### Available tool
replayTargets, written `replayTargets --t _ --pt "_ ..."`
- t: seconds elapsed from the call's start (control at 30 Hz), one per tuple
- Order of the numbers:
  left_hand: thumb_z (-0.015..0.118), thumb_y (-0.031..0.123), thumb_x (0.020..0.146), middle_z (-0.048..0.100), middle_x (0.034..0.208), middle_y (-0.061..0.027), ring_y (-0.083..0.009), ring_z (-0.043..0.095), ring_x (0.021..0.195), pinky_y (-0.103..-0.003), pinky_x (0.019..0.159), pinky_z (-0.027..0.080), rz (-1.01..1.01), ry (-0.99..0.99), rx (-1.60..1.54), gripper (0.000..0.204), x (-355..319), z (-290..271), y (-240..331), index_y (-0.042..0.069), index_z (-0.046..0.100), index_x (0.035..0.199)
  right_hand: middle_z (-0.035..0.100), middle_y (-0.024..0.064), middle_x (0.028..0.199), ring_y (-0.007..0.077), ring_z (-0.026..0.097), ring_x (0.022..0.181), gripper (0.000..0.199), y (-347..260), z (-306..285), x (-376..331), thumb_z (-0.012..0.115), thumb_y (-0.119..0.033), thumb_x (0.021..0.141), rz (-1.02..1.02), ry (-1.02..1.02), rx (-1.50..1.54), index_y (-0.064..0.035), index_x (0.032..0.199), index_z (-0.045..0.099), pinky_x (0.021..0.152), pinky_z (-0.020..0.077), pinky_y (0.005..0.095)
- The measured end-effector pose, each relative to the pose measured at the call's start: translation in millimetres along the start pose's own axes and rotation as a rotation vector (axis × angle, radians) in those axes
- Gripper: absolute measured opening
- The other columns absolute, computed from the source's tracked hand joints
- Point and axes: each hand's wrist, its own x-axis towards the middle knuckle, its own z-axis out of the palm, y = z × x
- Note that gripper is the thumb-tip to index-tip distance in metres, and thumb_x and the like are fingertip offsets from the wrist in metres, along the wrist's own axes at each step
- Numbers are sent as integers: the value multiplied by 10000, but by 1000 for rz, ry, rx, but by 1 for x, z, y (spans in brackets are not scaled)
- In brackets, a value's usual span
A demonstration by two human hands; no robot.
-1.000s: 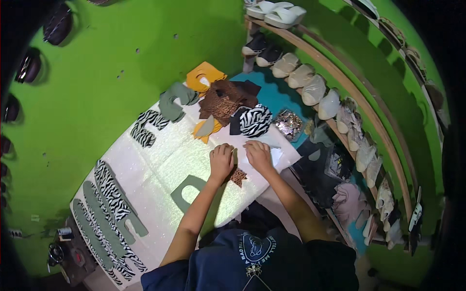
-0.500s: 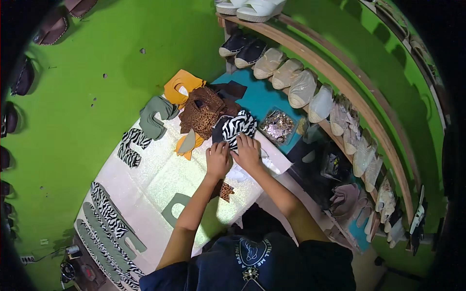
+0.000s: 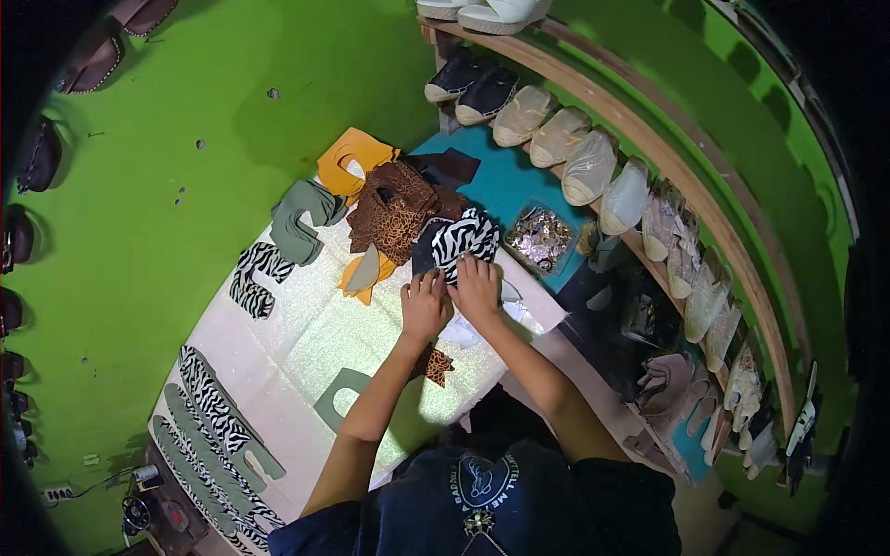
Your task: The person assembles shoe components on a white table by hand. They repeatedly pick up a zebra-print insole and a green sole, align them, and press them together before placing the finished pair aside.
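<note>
A curved black-and-white zebra-print fabric piece (image 3: 466, 233) with a dark side lies near the table's right end. My left hand (image 3: 425, 306) has its fingers curled at the near edge of this piece. Beside it, my right hand (image 3: 476, 287) is closed over the piece's near right edge, with the thumb toward the left hand. Just beyond and left sits a pile of brown leopard-print pieces (image 3: 394, 208). A grey-green half-round piece (image 3: 368, 266) rests on a yellow scrap (image 3: 353, 286) left of my hands. The undersides of my fingers are hidden.
Green cut pieces (image 3: 295, 232), yellow pieces (image 3: 348, 148) and a zebra piece (image 3: 248, 283) lie along the far left. A clear box of shiny metal bits (image 3: 540, 239) stands right. Shoes line a wooden rack (image 3: 640, 102). Long strips (image 3: 209, 398) cover the left end of the pale table (image 3: 246, 347).
The whole view has shifted slightly. Both hands stay at the near edge of the zebra-print piece, with little visible movement.
</note>
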Motion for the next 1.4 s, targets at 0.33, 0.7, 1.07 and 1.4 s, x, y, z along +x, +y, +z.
replayTargets --t 0.33,0.7,1.07,1.4 --pt "564 122 691 447 1189 -75 -264 426 1058 -404 839 340 -28 -123 28 514 -1 0 -2 54 474 1192 532 103 1131 293 519 978 222 23 1 -3 519 -207 838 -16 52 334 -45 977 578 849 401 364" --pt "607 161 673 418 1210 -67 -256 416 1053 -403 833 346 -58 -212 81 565 3 -6 7 40 454 1204 558 210 923 394 532 852 181 43 -9 6 460 -137 873 120 91 750 4 975 511 709 435 417" --pt "548 246 710 399 1254 -104 -236 385 1139 -459 927 300 127 -87 201 535 9 17 30 6 469 1181 568 229 863 406 537 831 163 42 -19 12 448 -128 880 159 52 735 17 931 504 690 432 420" --pt "560 221 698 386 1274 -124 -261 377 1173 -467 947 304 68 -184 154 560 11 22 37 -9 448 1196 562 201 777 369 544 717 151 60 -27 17 462 -120 870 117 264 736 20 868 519 622 422 391"
